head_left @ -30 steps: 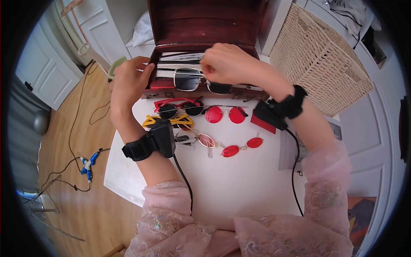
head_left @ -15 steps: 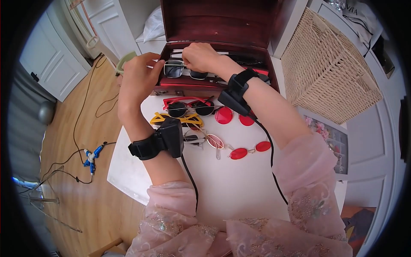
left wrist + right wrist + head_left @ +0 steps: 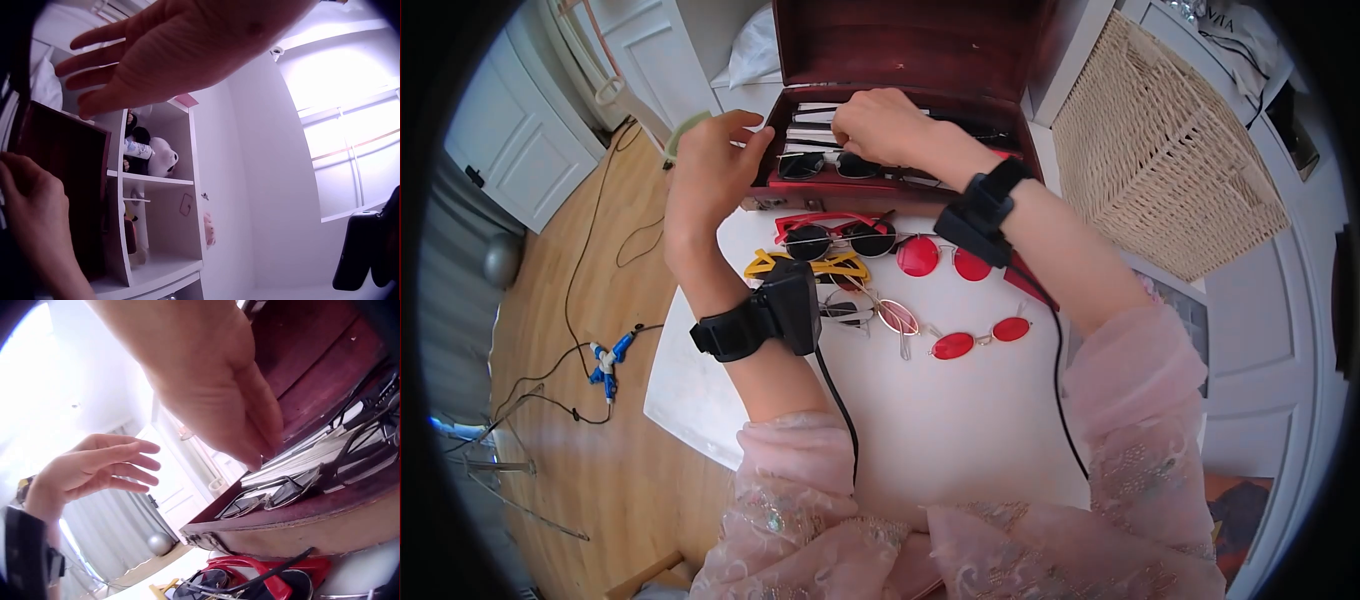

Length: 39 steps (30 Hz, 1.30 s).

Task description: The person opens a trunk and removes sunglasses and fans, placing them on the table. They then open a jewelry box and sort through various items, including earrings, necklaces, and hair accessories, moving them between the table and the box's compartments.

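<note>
A dark red wooden chest (image 3: 795,203) stands with its lid up at the back of a white table. Sunglasses with dark lenses (image 3: 857,166) lie along its front inside, against a row of white, card-like items (image 3: 312,456). Just above these sunglasses is my right hand (image 3: 885,125), its fingers loosely bent and the fingertips apart from the frame in the right wrist view (image 3: 215,394). By the chest's left end my left hand (image 3: 712,165) hovers, fingers extended and holding nothing; the left wrist view shows its palm (image 3: 181,56).
On the white table (image 3: 960,430) before the chest lie red-framed sunglasses (image 3: 800,222), round red-lensed glasses (image 3: 918,256), yellow-framed glasses (image 3: 765,265) and oval red-lensed glasses (image 3: 953,346). To the right stands a woven basket (image 3: 1165,150). Cables run from both wrist cameras.
The sunglasses, held up at the chest's front a second ago, now lie down inside it. My right hand shifted left with them and has come off them. The left hand stays by the left end.
</note>
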Motion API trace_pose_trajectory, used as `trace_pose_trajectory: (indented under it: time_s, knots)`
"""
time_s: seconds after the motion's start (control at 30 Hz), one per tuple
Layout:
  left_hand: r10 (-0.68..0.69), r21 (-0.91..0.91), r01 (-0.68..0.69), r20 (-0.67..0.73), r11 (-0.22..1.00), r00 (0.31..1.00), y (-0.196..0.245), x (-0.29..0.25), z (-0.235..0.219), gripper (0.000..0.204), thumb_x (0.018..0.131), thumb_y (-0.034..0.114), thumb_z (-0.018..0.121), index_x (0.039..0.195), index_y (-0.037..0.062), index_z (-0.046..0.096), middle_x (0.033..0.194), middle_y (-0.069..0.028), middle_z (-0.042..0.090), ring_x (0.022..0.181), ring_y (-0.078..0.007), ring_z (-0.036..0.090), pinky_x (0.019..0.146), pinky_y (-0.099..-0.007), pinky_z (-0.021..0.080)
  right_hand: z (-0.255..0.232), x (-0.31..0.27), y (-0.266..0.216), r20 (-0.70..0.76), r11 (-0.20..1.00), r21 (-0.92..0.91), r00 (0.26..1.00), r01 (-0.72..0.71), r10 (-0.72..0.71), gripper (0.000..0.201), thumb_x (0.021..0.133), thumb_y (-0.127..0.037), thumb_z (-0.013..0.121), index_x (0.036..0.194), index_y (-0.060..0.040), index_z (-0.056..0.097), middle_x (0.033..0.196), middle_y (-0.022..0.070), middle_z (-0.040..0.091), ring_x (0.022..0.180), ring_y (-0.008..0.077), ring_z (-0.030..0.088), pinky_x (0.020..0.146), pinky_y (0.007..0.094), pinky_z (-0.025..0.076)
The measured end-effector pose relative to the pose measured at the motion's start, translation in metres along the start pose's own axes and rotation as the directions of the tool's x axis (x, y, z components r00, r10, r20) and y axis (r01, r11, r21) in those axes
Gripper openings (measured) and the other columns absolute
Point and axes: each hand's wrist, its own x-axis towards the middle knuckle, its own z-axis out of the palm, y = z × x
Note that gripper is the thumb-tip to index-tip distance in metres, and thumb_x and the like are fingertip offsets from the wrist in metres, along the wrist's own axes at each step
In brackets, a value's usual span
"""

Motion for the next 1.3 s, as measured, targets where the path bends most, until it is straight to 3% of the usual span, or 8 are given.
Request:
trace_pose_trajectory:
  time_s: [0.1, 0.13, 0.33, 0.4, 0.7, 1.0, 1.1, 1.3]
  knots:
    - [-0.036, -0.007, 0.036, -0.002, 0.999, 0.999, 0.004, -0.001, -0.003, 0.028, 0.083, 0.019, 0.063, 0.099, -0.0033, 0.065, 0.080, -0.0187, 0.068, 0.070, -0.0260, 0.067, 0.063, -0.0340, 0.051, -0.024, -0.024, -0.012, 0.139, 0.999, 0.014, 0.989, 0.038, -0.040, 0.009, 0.073, -0.011, 0.060, 0.075, -0.0056, 0.067, 0.072, 0.0132, 0.064, 0.074, 0.0318, 0.063, 0.067, 0.0407, 0.049]
    - [-0.022, -0.024, 0.023, 0.010, 0.999, 1.000, 0.004, -0.001, -0.003, 0.028, 0.083, 0.019, 0.063, 0.099, -0.0034, 0.065, 0.080, -0.0187, 0.068, 0.070, -0.0261, 0.067, 0.063, -0.0341, 0.051, -0.025, -0.036, -0.015, 0.098, 0.994, 0.058, 0.990, 0.097, -0.103, 0.009, 0.074, -0.011, 0.059, 0.073, -0.0059, 0.066, 0.070, 0.0129, 0.063, 0.072, 0.0320, 0.062, 0.066, 0.0405, 0.049]
    - [-0.004, -0.041, 0.005, 0.019, 0.999, 1.000, 0.002, 0.000, -0.002, 0.028, 0.083, 0.019, 0.062, 0.099, -0.0035, 0.065, 0.080, -0.0190, 0.068, 0.068, -0.0256, 0.067, 0.062, -0.0338, 0.052, -0.039, -0.101, -0.055, 0.374, 0.976, 0.197, 0.913, 0.093, -0.163, 0.012, 0.074, -0.011, 0.058, 0.074, -0.0046, 0.068, 0.067, 0.0123, 0.064, 0.067, 0.0298, 0.062, 0.061, 0.0383, 0.049]
    - [-0.010, -0.049, 0.011, 0.018, 0.999, 1.000, 0.004, 0.000, -0.002, 0.028, 0.083, 0.019, 0.062, 0.099, -0.0036, 0.065, 0.080, -0.0190, 0.068, 0.067, -0.0253, 0.067, 0.060, -0.0337, 0.052, -0.033, -0.113, -0.063, 0.434, 0.971, 0.241, 0.894, 0.002, -0.109, 0.013, 0.074, -0.012, 0.059, 0.073, -0.0028, 0.068, 0.065, 0.0131, 0.063, 0.065, 0.0303, 0.062, 0.060, 0.0383, 0.048]
    - [-0.031, -0.023, 0.031, 0.035, 0.999, 0.999, 0.010, -0.002, -0.006, 0.027, 0.083, 0.018, 0.062, 0.099, -0.0039, 0.065, 0.081, -0.0188, 0.068, 0.066, -0.0251, 0.067, 0.059, -0.0336, 0.052, 0.000, -0.117, -0.083, 0.347, 0.950, 0.302, 0.937, -0.078, -0.034, 0.022, 0.072, -0.021, 0.068, 0.066, 0.0000, 0.066, 0.062, 0.0165, 0.061, 0.061, 0.0328, 0.063, 0.053, 0.0409, 0.048]
    - [-0.023, 0.018, 0.022, 0.049, 1.000, 0.999, 0.012, -0.002, -0.005, 0.027, 0.083, 0.019, 0.062, 0.099, -0.0028, 0.065, 0.082, -0.0187, 0.068, 0.072, -0.0273, 0.067, 0.066, -0.0343, 0.051, 0.002, -0.112, -0.083, 0.400, 0.934, 0.317, 0.916, -0.161, 0.022, 0.010, 0.068, -0.011, 0.062, 0.064, -0.0036, 0.068, 0.058, 0.0130, 0.062, 0.056, 0.0280, 0.061, 0.054, 0.0367, 0.048]
    - [-0.045, -0.001, 0.045, 0.055, 0.999, 0.998, 0.013, -0.002, -0.005, 0.027, 0.083, 0.019, 0.063, 0.100, -0.0025, 0.065, 0.082, -0.0187, 0.068, 0.073, -0.0276, 0.067, 0.067, -0.0344, 0.050, 0.003, -0.113, -0.084, 0.344, 0.913, 0.374, 0.939, -0.163, 0.026, 0.010, 0.061, -0.008, 0.061, 0.062, 0.0010, 0.065, 0.057, 0.0167, 0.060, 0.057, 0.0321, 0.062, 0.050, 0.0405, 0.048]
    - [-0.027, 0.017, 0.026, 0.065, 1.000, 0.998, 0.019, -0.003, -0.006, 0.027, 0.083, 0.018, 0.063, 0.100, -0.0025, 0.065, 0.081, -0.0191, 0.068, 0.071, -0.0281, 0.067, 0.067, -0.0344, 0.051, 0.006, -0.111, -0.084, 0.313, 0.927, 0.346, 0.949, -0.144, 0.030, 0.011, 0.064, -0.011, 0.061, 0.062, -0.0026, 0.067, 0.055, 0.0154, 0.059, 0.056, 0.0307, 0.061, 0.051, 0.0383, 0.046]
